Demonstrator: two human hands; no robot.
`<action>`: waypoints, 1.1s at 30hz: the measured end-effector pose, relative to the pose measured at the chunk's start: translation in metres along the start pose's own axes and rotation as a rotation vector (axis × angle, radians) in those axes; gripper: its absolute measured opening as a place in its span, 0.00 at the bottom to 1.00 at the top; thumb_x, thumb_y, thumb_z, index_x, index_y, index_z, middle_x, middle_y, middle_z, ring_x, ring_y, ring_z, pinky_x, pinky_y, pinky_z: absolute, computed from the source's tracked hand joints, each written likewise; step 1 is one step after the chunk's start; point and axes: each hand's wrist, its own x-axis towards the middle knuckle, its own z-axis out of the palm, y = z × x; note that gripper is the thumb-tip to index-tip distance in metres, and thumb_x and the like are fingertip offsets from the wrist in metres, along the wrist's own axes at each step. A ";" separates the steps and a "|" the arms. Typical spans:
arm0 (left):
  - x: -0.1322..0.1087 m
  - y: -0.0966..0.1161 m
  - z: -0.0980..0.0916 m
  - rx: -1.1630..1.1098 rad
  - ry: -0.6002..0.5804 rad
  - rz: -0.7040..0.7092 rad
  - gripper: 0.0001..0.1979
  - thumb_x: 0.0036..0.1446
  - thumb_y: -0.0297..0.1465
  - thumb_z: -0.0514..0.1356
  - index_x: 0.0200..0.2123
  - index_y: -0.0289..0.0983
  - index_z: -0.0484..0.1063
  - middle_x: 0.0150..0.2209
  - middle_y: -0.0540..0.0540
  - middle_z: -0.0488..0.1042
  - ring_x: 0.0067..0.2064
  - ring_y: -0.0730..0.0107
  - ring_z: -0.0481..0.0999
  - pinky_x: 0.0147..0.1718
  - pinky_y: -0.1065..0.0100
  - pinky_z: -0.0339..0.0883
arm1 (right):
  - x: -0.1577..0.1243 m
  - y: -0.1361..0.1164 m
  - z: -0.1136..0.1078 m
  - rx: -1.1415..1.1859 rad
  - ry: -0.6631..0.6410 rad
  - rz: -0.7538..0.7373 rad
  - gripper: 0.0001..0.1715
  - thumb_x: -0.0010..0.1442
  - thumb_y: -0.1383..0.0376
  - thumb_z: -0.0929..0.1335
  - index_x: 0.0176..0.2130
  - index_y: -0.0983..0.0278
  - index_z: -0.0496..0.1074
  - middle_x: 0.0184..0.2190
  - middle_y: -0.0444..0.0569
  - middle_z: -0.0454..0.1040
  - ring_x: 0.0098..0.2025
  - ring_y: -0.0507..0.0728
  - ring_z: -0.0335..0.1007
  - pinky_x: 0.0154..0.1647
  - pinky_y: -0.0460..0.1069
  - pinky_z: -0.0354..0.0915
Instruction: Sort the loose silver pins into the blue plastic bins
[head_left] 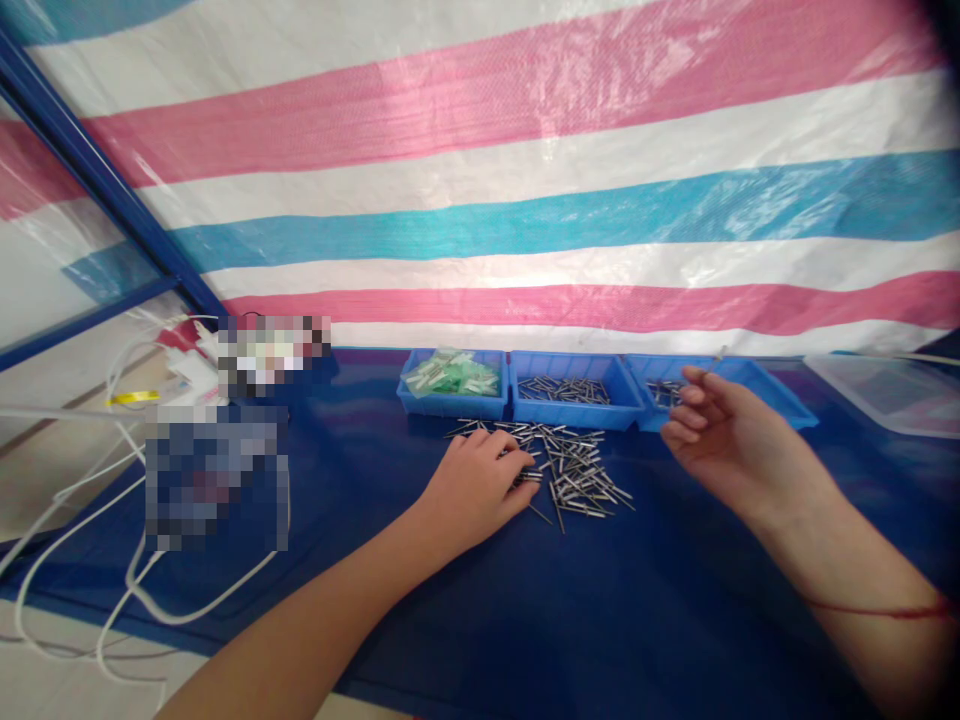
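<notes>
My left hand (480, 487) lies over the left side of a loose pile of slim metal pins (589, 470), which look like blind rivets. Its fingers are apart and bent down onto the pins, and the fingertips are partly hidden. Raised over the right blue bin (780, 405) is my right hand (724, 435), its fingers curled and the thumb close to them. A small blurred tip shows by these fingers; I cannot make out what it is. More pins sit in the middle blue bin (634, 405) and the right one.
The left blue bin (454, 406) holds green and clear packets (454, 374). A translucent plastic lid or tray (892, 395) lies at the far right. White cables (202, 612) and power plugs (191, 370) crowd the left. Striped sheeting (480, 230) hangs behind the blue table (600, 620).
</notes>
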 end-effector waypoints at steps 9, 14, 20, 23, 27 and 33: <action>0.000 0.001 0.003 0.035 -0.012 0.022 0.09 0.63 0.35 0.55 0.39 0.42 0.74 0.41 0.47 0.73 0.41 0.66 0.68 0.39 0.64 0.55 | 0.003 -0.012 -0.006 -0.156 -0.109 0.088 0.08 0.56 0.61 0.66 0.34 0.61 0.73 0.22 0.43 0.62 0.19 0.47 0.52 0.17 0.48 0.48; 0.003 0.000 0.002 -0.034 0.057 0.000 0.10 0.64 0.34 0.53 0.38 0.40 0.73 0.42 0.47 0.74 0.43 0.65 0.70 0.42 0.63 0.56 | -0.022 0.014 0.021 -0.425 -0.229 0.034 0.11 0.52 0.57 0.69 0.34 0.62 0.73 0.24 0.43 0.65 0.20 0.47 0.53 0.17 0.45 0.50; 0.006 0.006 -0.003 -0.518 0.204 -0.117 0.10 0.64 0.33 0.52 0.40 0.37 0.71 0.38 0.49 0.77 0.39 0.70 0.74 0.40 0.71 0.63 | -0.050 0.044 0.039 -0.897 -0.430 -0.308 0.14 0.54 0.54 0.70 0.35 0.62 0.75 0.28 0.46 0.73 0.28 0.52 0.64 0.27 0.47 0.60; 0.005 0.010 -0.001 -0.662 0.247 -0.176 0.08 0.62 0.34 0.56 0.37 0.37 0.72 0.36 0.49 0.77 0.36 0.71 0.74 0.38 0.72 0.65 | -0.056 0.051 0.042 -0.888 -0.467 -0.326 0.15 0.56 0.53 0.68 0.34 0.63 0.75 0.28 0.47 0.73 0.27 0.52 0.64 0.26 0.47 0.61; 0.005 0.012 0.002 -0.770 0.274 -0.202 0.08 0.58 0.35 0.60 0.36 0.36 0.72 0.35 0.49 0.76 0.36 0.72 0.75 0.37 0.73 0.66 | -0.058 0.050 0.043 -0.825 -0.459 -0.247 0.16 0.57 0.53 0.67 0.34 0.63 0.74 0.21 0.43 0.67 0.21 0.49 0.59 0.21 0.45 0.57; 0.006 0.012 -0.002 -0.730 0.136 -0.133 0.12 0.60 0.36 0.57 0.44 0.38 0.73 0.42 0.47 0.78 0.41 0.69 0.76 0.41 0.72 0.66 | -0.057 0.046 0.039 -0.890 -0.447 -0.411 0.13 0.59 0.55 0.66 0.35 0.62 0.74 0.33 0.49 0.74 0.34 0.54 0.69 0.32 0.48 0.65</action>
